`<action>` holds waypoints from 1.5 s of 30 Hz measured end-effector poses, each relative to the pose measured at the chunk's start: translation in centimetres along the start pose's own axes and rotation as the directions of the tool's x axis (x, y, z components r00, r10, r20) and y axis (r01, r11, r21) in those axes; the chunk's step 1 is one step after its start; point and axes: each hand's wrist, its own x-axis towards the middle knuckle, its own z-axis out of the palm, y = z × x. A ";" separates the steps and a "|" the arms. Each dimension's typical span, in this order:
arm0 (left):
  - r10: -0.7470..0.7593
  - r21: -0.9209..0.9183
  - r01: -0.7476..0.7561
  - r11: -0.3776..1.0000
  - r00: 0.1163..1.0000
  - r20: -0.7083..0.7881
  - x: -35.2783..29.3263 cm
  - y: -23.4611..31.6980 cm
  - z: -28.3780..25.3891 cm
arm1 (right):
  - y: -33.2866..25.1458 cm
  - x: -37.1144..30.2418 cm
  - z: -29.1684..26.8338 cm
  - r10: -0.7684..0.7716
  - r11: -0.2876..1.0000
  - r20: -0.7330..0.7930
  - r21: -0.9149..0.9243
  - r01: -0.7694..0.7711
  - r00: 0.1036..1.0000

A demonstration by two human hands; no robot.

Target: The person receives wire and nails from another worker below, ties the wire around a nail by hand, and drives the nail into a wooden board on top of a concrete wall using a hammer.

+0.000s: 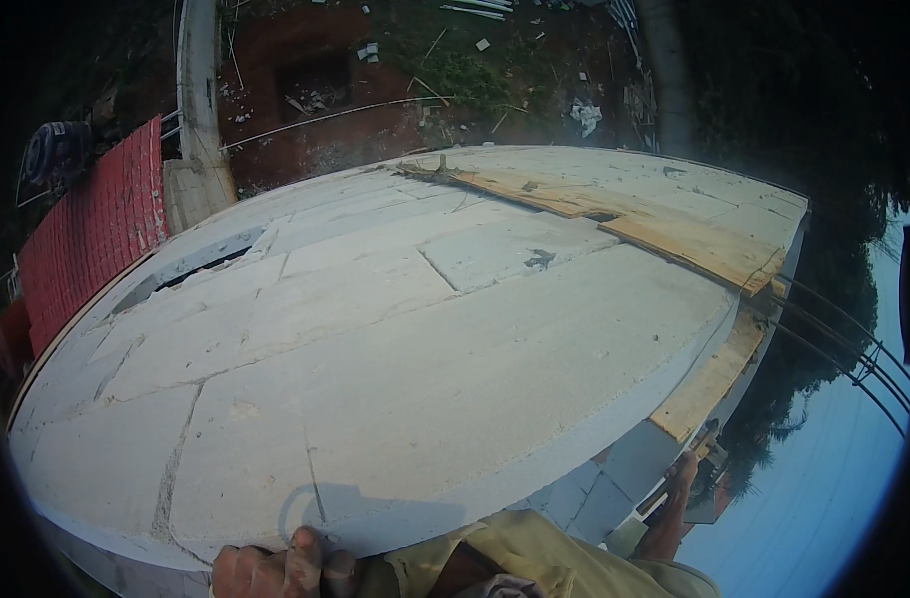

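Note:
My left hand [285, 570] is at the near edge of a large surface of pale blocks [375, 359], its fingers curled with one knuckle raised. Whatever those fingers close on, if anything, is hidden. At the lower right my right hand [682, 476] is raised beside the surface, just below the end of a short wooden board [709, 384]. Its fingers are small and dim, so their grip cannot be made out. A shadow with a curved loop falls on the blocks just beyond my left hand.
A long plywood strip [694, 244] crosses the far right of the blocks. Dark rods [843, 344] stick out past its end. A narrow opening [211, 267] breaks the surface at left. Red corrugated sheeting [96, 229] stands beyond the left edge; littered reddish ground [375, 130] lies farther off.

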 end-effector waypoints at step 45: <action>0.050 0.067 -0.049 0.997 0.999 -0.009 -0.4 0.2 -0.1 | 1.0 0.0 -2.8 0.010 0.999 0.044 0.053 -0.012 0.999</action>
